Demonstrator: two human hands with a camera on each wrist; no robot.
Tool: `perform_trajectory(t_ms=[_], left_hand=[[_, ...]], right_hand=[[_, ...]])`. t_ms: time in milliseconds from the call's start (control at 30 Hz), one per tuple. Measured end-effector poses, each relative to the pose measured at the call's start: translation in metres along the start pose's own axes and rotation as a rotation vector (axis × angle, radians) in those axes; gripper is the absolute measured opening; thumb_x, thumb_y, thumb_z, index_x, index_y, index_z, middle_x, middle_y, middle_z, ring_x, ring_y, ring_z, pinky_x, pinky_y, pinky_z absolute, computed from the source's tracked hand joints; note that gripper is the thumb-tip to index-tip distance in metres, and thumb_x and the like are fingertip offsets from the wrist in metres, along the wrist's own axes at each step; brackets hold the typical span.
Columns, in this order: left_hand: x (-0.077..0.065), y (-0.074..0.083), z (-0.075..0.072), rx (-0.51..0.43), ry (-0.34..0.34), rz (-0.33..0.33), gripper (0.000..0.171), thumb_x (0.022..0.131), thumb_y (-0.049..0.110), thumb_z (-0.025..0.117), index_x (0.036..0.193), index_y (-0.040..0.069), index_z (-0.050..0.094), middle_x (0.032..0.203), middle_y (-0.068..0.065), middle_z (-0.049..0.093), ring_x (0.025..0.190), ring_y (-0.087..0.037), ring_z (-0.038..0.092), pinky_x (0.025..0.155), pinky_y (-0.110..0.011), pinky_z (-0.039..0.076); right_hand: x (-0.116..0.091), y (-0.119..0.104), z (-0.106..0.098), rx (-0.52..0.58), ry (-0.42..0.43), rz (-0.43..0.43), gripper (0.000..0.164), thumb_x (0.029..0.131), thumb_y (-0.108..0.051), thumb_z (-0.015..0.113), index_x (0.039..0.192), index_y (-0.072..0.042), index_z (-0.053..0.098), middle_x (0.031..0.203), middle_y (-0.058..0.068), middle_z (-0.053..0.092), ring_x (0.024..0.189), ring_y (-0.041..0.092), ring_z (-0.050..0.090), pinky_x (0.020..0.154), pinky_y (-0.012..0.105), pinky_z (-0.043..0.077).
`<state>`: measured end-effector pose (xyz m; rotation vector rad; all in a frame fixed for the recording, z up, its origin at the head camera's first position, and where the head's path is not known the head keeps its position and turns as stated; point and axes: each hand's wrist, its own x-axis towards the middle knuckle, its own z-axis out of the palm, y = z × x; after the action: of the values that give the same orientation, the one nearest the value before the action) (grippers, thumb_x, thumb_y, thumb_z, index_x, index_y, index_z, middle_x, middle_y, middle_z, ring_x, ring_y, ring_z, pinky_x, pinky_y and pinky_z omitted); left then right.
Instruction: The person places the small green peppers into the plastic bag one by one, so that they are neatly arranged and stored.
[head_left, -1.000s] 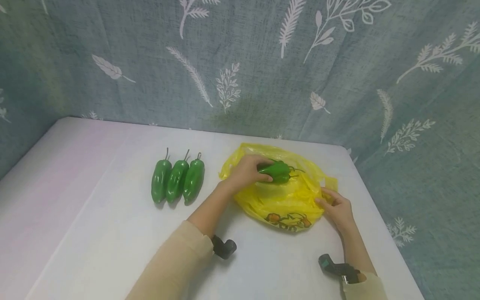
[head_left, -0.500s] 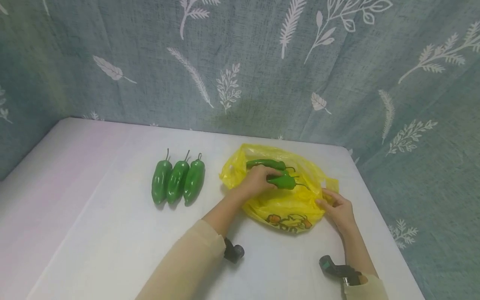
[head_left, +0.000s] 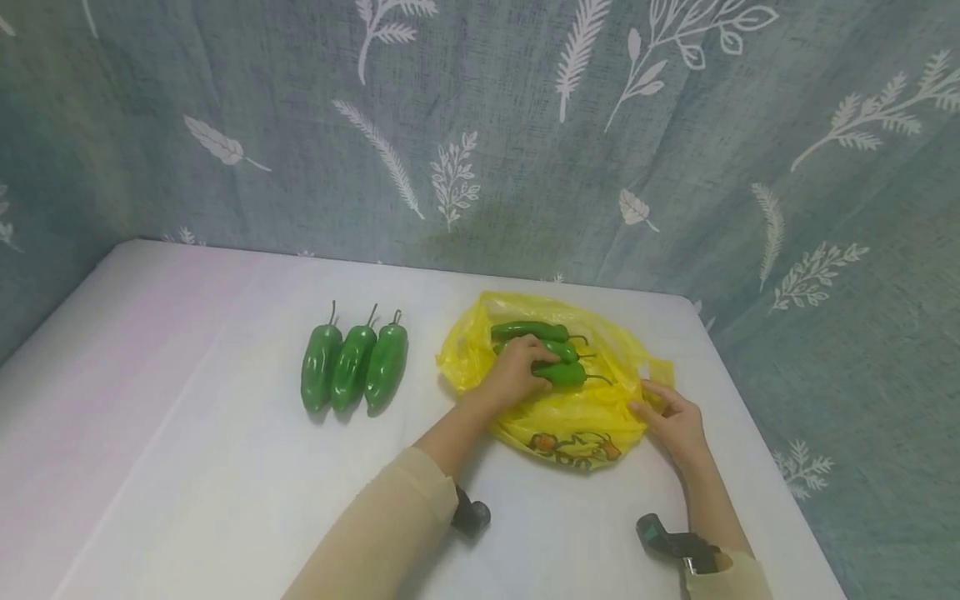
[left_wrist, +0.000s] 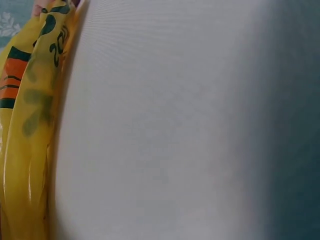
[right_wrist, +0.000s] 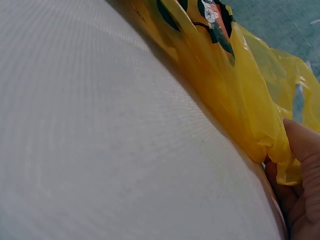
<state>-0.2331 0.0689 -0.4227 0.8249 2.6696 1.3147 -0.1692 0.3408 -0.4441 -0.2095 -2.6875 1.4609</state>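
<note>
A thin yellow plastic bag (head_left: 570, 412) lies on its side with its mouth spread toward the back. Inside it are three long green chili peppers in a row, stems to the right: a back one (head_left: 528, 331), a middle one (head_left: 564, 351) and a front one (head_left: 564, 375). My left hand (head_left: 513, 371) reaches into the bag, thumb and fingers around the left part of the front pepper. At the bag's right side, my right hand (head_left: 675, 421) pinches the plastic between thumb and fingers. In the right wrist view its thumb (right_wrist: 302, 140) presses on the gathered yellow film.
Three more green chili peppers (head_left: 352, 367) lie side by side on the white table (head_left: 225, 483), left of the bag, stems pointing back. A patterned green-grey curtain (head_left: 480, 125) hangs behind the table and along its right side.
My left hand has moved forward-right and lower in the bag with a pepper. Peppers that were bunched under the hand now lie apart in a row. My right hand stays put.
</note>
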Motion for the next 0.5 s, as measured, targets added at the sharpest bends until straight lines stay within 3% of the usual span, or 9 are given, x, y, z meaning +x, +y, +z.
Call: perform_trajectory(t_ms=[233, 500], left_hand=[[-0.0012, 0.0008, 0.0019, -0.012, 0.005, 0.01, 0.038, 0.076, -0.003, 0.07, 0.114, 0.003, 0.067, 0.112, -0.012, 0.059, 0.109, -0.027, 0.051, 0.098, -0.037, 0.044], [-0.004, 0.004, -0.003, -0.081, 0.029, -0.015, 0.044, 0.076, 0.003, 0.076, 0.118, 0.002, 0.065, 0.114, -0.012, 0.059, 0.109, -0.027, 0.052, 0.099, -0.036, 0.045]], right_hand=[[0.0004, 0.0036, -0.0016, -0.003, 0.007, -0.011, 0.05, 0.086, -0.017, 0.07, 0.128, 0.006, 0.053, 0.14, 0.023, 0.045, 0.137, 0.038, 0.029, 0.113, 0.054, 0.024], [0.0004, 0.0033, -0.0003, 0.03, 0.011, 0.004, 0.05, 0.086, -0.014, 0.07, 0.128, 0.006, 0.053, 0.139, 0.023, 0.045, 0.136, 0.036, 0.032, 0.114, 0.051, 0.025]])
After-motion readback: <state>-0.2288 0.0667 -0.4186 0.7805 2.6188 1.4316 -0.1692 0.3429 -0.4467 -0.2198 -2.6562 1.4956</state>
